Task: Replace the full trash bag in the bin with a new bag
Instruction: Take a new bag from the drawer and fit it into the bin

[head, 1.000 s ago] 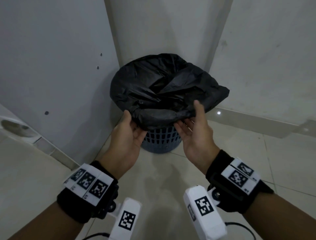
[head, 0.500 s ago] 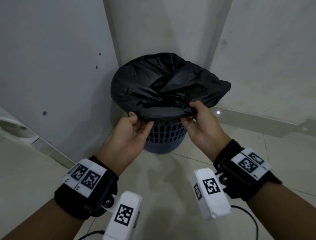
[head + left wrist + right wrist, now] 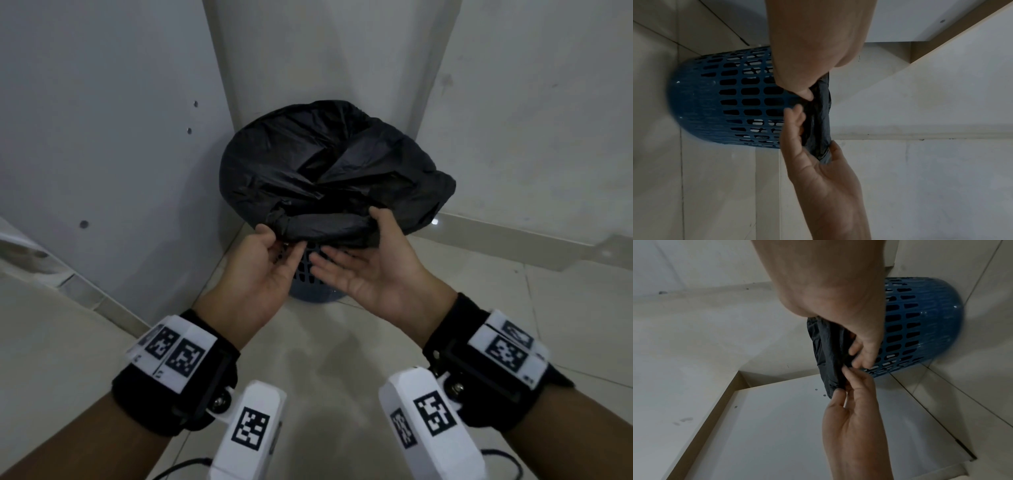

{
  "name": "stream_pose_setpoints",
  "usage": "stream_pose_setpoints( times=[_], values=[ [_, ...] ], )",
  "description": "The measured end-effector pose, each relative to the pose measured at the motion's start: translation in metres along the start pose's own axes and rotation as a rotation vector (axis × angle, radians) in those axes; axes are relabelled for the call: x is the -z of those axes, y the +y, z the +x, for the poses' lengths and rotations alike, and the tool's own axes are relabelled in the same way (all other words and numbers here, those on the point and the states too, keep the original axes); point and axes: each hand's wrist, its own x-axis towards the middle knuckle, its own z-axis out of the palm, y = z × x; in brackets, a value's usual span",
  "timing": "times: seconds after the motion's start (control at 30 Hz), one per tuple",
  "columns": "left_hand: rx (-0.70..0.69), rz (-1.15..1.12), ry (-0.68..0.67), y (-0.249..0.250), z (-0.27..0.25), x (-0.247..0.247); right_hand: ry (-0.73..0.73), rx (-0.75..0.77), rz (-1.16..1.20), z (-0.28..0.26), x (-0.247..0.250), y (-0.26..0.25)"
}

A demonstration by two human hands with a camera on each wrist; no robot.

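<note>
A black trash bag [image 3: 325,171] lines a blue perforated bin [image 3: 313,294] that stands on the floor in a corner. The bag's top is folded over the bin's mouth, and its near edge is rolled into a thick band. My left hand [image 3: 281,240] pinches the left end of that band between thumb and fingers. My right hand [image 3: 356,245] lies palm up, with its thumb over the band's right end and its fingers stretched along the underside. In the wrist views the bin [image 3: 725,97] [image 3: 920,321] shows its slotted wall, and the bag [image 3: 820,116] [image 3: 828,350] sits between both hands. The bag's contents are hidden.
Grey walls meet in a narrow corner right behind the bin, and a white panel [image 3: 102,137] closes the left side. A skirting strip [image 3: 513,246] runs along the right wall. Pale floor tiles [image 3: 325,359] lie open in front of the bin.
Both hands have moved closer together along the bag's rolled near edge. My right hand has turned palm up, with its fingers stretched leftward under the band.
</note>
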Motion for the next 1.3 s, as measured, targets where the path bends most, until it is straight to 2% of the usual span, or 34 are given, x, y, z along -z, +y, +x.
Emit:
stream_pose_setpoints(
  times=[0.23, 0.4, 0.57, 0.67, 0.8, 0.9, 1.0, 1.03, 1.1, 1.2, 1.3],
  values=[
    [0.008, 0.035, 0.005, 0.000, -0.003, 0.003, 0.020, 0.303, -0.035, 0.005, -0.002, -0.006],
    [-0.013, 0.064, -0.001, 0.008, -0.002, 0.009, -0.021, 0.362, -0.071, 0.008, -0.002, -0.006],
    [-0.090, 0.170, -0.017, 0.017, -0.001, 0.003, 0.015, 0.407, -0.133, 0.012, 0.004, -0.003],
    [-0.112, 0.249, -0.039, 0.008, -0.005, 0.004, 0.060, 0.443, -0.166, 0.014, 0.009, -0.008],
    [-0.074, 0.310, -0.113, -0.011, -0.018, 0.007, 0.098, 0.504, -0.169, 0.014, 0.016, -0.018],
    [-0.001, 0.627, -0.138, -0.010, -0.029, 0.010, 0.122, 0.484, -0.161, 0.013, 0.018, -0.027],
    [0.185, 1.276, -0.183, 0.010, -0.045, 0.004, 0.144, 0.444, -0.163, 0.014, 0.019, -0.034],
    [0.172, 1.448, -0.214, 0.017, -0.049, 0.000, 0.153, 0.445, -0.177, 0.015, 0.019, -0.034],
    [-0.006, 1.594, -0.303, 0.031, -0.055, -0.010, 0.164, 0.466, -0.201, 0.018, 0.020, -0.034],
    [-0.323, 1.639, -0.491, 0.052, -0.057, -0.031, 0.145, 0.503, -0.224, 0.020, 0.022, -0.032],
    [-0.542, 1.941, -0.624, 0.065, -0.039, -0.046, 0.102, 0.550, -0.303, 0.019, 0.027, -0.031]
  ],
)
